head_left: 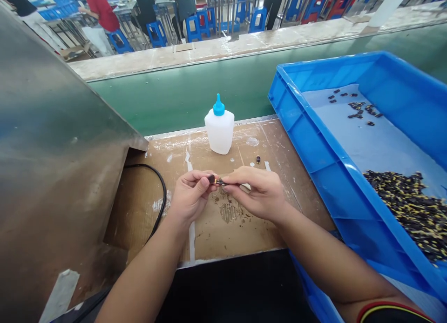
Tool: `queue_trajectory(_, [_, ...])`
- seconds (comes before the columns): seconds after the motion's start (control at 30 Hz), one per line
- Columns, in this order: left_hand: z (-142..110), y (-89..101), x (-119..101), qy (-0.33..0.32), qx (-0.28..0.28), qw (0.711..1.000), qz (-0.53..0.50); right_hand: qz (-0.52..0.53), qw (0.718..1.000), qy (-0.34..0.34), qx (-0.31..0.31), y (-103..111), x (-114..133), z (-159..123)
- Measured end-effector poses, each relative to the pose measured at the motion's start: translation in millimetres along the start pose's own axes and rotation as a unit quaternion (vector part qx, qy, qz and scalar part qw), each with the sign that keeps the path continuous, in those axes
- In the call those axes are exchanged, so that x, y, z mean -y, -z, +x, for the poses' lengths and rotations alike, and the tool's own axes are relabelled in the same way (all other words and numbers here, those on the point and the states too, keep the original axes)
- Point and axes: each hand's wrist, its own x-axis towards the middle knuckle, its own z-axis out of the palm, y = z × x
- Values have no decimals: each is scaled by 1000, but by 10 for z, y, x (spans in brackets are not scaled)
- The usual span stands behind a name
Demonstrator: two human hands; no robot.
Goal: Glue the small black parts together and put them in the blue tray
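Observation:
My left hand (190,197) and my right hand (256,192) meet over the brown worktop (216,230), fingertips together. The left thumb and forefinger pinch a small dark part (211,178). The right fingers pinch a thin dark piece with a yellow mark (220,181) against it. Both hands hover just above a ridged glue patch (230,211) on the board. A white squeeze bottle with a blue nozzle (220,127) stands upright behind the hands.
A big blue crate (314,141) on the right holds a heap of black-and-yellow parts (412,211) and a few scattered ones. A metal housing (52,151) rises at left, with a black cable (159,192) beside it. One loose part (258,159) lies near the bottle. People sit at tables far back.

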Motion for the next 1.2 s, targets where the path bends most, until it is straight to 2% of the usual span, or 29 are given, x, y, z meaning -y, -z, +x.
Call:
queue_trajectory(0.23, [-7,9,19,-18,12,1000,11,-50,997,56,-12,-19,-12,-4])
queue_trajectory(0.47, [0,12,19,-28,26,999,17,-68,995,67,-16,-28,-11,-5])
queue_trajectory(0.97, [-1,7,30,-27,7,999,31,-93,994,59,-18,-34,-8,-17])
queue_trajectory(1.2, [-10,4,25,-42,21,998,37,-93,993,67,-19,-27,-15,-11])
